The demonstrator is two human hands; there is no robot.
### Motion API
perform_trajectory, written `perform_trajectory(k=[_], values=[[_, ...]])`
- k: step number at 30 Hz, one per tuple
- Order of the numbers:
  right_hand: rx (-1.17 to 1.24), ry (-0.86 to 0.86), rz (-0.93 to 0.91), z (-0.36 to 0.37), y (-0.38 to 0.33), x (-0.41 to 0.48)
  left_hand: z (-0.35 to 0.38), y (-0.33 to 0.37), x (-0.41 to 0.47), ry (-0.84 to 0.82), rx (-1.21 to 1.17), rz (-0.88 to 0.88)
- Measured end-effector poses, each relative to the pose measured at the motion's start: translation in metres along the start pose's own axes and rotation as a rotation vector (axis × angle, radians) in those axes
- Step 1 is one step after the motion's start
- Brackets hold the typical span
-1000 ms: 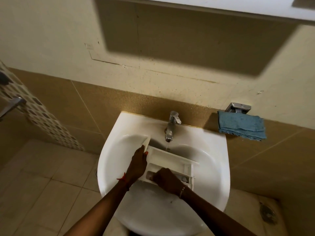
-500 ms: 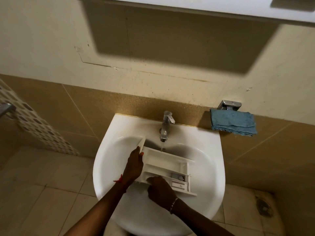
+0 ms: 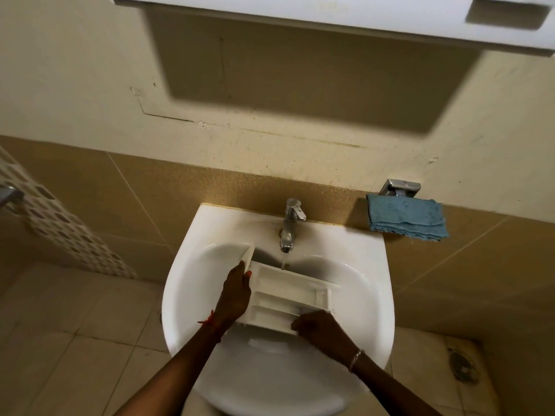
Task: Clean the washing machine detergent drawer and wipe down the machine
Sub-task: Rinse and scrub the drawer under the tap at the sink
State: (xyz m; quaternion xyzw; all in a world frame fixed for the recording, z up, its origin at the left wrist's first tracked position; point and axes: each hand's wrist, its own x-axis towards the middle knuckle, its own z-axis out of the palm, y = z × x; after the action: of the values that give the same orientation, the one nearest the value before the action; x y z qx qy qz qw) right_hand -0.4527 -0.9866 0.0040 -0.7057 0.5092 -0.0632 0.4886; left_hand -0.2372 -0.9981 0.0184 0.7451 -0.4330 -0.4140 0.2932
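The white plastic detergent drawer [image 3: 288, 291] lies across the bowl of the white sink [image 3: 369, 295], its compartments facing up. Water runs from the chrome tap [image 3: 290, 225] onto the drawer's far edge. My left hand [image 3: 235, 294] grips the drawer's left end by its front panel, fingers curled over the edge. At the near right corner my right hand [image 3: 319, 328] holds the drawer, its fingers curled on the rim and hiding that corner.
A folded blue cloth [image 3: 407, 219] hangs on a chrome holder [image 3: 399, 187] on the wall right of the sink. A white cabinet [image 3: 300, 16] projects overhead. Tan floor tiles lie on both sides, with a floor drain [image 3: 462, 366] at the right.
My right hand has slid rightward along the drawer's near side, from the middle compartments to the right corner. The left hand keeps its grip, and the drawer has stayed in the sink under the stream.
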Motion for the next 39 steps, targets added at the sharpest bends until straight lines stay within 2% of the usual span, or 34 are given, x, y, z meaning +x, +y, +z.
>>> perform_trajectory(k=[2,4,8,10,20,22,25,27,30,35,37,39], values=[[0.467,0.108,0.157,-0.013,-0.014,0.016,0.0,0.001,0.0,0.003,-0.004,-0.004],[0.895,0.129,0.307,-0.023,-0.026,0.035,0.0,0.003,-0.001,0.008,-0.004,0.004],[1.39,0.104,0.378,-0.037,-0.045,0.075,-0.002,0.003,-0.002,0.012,-0.023,0.007],[1.542,0.142,0.395,-0.037,-0.051,0.093,-0.002,0.001,-0.002,0.027,-0.023,0.007],[1.665,-0.04,0.349,-0.015,-0.066,0.13,-0.002,-0.002,-0.003,0.033,-0.153,-0.024],[1.516,-0.213,0.383,-0.012,-0.067,0.128,-0.002,0.0,-0.005,0.049,-0.208,-0.045],[1.112,-0.557,0.453,-0.02,-0.069,0.118,-0.002,0.001,-0.006,0.098,-0.278,-0.057],[0.991,-0.627,0.514,-0.028,-0.068,0.113,-0.002,-0.001,-0.005,0.099,-0.224,-0.067],[1.016,-0.481,0.544,-0.038,-0.062,0.116,-0.002,-0.005,-0.003,0.055,-0.241,-0.074],[1.517,-0.142,0.44,-0.044,-0.054,0.128,-0.001,-0.006,-0.001,0.051,-0.208,-0.07],[1.603,-0.073,0.408,-0.042,-0.052,0.132,0.0,-0.007,-0.001,0.082,-0.206,-0.067],[1.628,-0.079,0.391,-0.038,-0.052,0.135,0.0,-0.008,0.0,0.085,-0.202,-0.065]])
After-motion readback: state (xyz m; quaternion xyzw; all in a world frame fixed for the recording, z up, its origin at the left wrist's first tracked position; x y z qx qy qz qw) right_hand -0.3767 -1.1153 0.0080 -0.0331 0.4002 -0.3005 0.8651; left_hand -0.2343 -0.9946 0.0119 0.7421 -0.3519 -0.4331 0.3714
